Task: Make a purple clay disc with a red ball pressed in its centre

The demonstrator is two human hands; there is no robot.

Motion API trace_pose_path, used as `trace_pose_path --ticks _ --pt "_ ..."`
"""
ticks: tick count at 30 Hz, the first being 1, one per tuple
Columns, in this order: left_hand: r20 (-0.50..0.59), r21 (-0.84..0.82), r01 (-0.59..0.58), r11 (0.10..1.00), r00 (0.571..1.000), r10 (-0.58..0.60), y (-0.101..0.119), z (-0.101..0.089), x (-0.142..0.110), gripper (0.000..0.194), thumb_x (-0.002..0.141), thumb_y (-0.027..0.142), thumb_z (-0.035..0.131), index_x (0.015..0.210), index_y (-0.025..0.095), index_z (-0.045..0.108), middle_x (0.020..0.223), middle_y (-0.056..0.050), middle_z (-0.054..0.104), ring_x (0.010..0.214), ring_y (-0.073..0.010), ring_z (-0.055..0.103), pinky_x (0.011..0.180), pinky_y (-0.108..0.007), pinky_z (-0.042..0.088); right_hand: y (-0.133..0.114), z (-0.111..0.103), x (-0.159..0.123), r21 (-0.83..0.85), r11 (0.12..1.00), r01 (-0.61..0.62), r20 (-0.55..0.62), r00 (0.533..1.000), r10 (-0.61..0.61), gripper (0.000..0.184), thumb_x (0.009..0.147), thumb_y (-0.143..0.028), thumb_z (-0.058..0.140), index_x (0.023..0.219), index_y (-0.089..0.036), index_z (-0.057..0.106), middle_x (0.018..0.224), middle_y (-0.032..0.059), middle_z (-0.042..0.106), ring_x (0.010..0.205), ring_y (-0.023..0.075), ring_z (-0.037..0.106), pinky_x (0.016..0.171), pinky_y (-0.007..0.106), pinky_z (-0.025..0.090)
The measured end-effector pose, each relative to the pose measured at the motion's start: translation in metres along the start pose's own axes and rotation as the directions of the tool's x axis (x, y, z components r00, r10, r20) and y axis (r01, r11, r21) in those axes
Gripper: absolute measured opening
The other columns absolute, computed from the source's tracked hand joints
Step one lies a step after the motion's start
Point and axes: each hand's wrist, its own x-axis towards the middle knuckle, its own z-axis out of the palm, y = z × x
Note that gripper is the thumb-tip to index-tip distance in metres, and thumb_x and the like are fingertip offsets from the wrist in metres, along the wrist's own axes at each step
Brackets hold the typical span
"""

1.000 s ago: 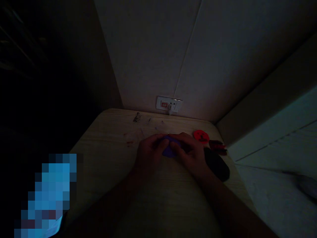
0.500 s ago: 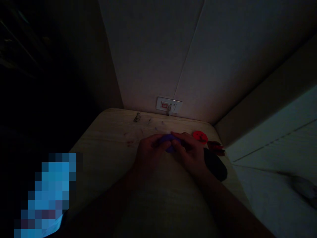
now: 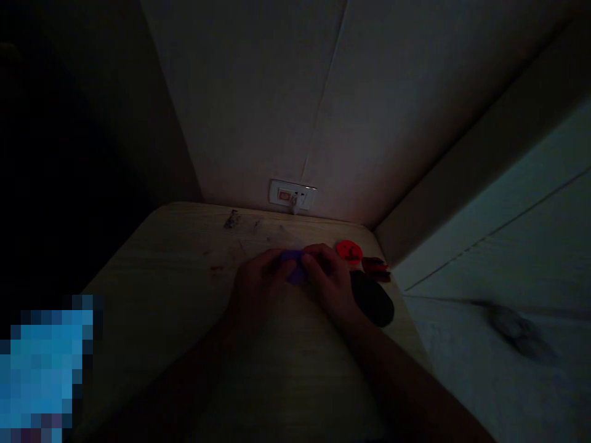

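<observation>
Between my two hands is a purple lump of what looks like modelling clay (image 3: pixel 297 277), roundish and partly covered by my fingers. My left hand (image 3: pixel 261 277) grips its left side, the thumb lying on top. From the right, my right hand (image 3: pixel 330 274) pinches the same lump with thumb and fingers. Beside my right hand lies a flat red disc (image 3: pixel 348 251) with dark marks on it. A dark oval piece (image 3: pixel 373 299) rests by the right wrist, and some red and black pieces (image 3: pixel 376 269) lie just beyond it. Dim light hides finer detail.
The pale wooden table (image 3: pixel 152 264) meets a panelled wall, where a socket plate (image 3: pixel 292 195) holds a plug. Dark and reddish smudges (image 3: pixel 232 219) mark the tabletop's far part. A blurred blue bright patch (image 3: pixel 41 357) is at lower left. At right is a pale surface (image 3: pixel 462 351).
The view has swung right, so everything sits further left in the picture. Both hands keep hold of the purple clay, with the fingers only slightly shifted.
</observation>
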Motion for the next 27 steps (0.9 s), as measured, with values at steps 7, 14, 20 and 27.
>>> trace_pose_path --ticks 7,14,20,27 --pt "0.059 0.157 -0.032 0.987 0.998 0.023 -0.006 0.001 -0.009 0.034 0.092 0.051 0.064 0.103 0.02 0.073 0.097 -0.004 0.076 0.088 -0.0222 0.069 0.079 -0.032 0.052 -0.007 0.0 -0.006 -0.351 0.933 0.083 0.225 0.974 -0.002 0.047 0.104 -0.046 0.043 0.068 -0.019 0.055 0.06 -0.0021 0.051 0.056 0.0118 0.045 0.055 0.026 0.033" --pt "-0.049 0.22 -0.02 0.975 0.998 0.032 -0.001 0.005 -0.015 0.043 0.102 0.053 0.042 0.093 0.02 0.069 0.081 -0.004 0.071 0.076 -0.0212 0.065 0.072 -0.032 0.047 -0.011 0.012 -0.013 -0.328 0.937 0.121 0.24 0.97 -0.041 0.056 0.106 -0.053 0.037 0.065 -0.019 0.053 0.062 0.0005 0.055 0.058 0.0132 0.046 0.057 0.027 0.033" --pt "-0.017 0.254 -0.086 0.963 0.995 0.093 0.002 0.003 -0.012 0.036 0.099 0.044 0.048 0.08 0.02 0.066 0.073 -0.001 0.066 0.071 -0.0185 0.061 0.067 -0.029 0.046 -0.011 0.011 -0.016 -0.226 0.973 0.042 0.296 0.955 0.027 0.061 0.105 -0.06 0.031 0.063 -0.021 0.051 0.058 -0.0003 0.049 0.055 0.0135 0.043 0.053 0.027 0.032" --pt "-0.015 -0.037 0.09 0.995 0.996 -0.091 0.0 0.008 -0.013 0.049 0.09 0.065 0.056 0.097 0.018 0.07 0.066 -0.001 0.065 0.055 -0.0173 0.058 0.051 -0.029 0.047 -0.01 0.013 -0.018 -0.149 0.989 -0.004 0.114 0.993 0.021 0.057 0.104 -0.06 0.034 0.065 -0.021 0.049 0.059 -0.0003 0.048 0.056 0.0141 0.042 0.053 0.028 0.033"
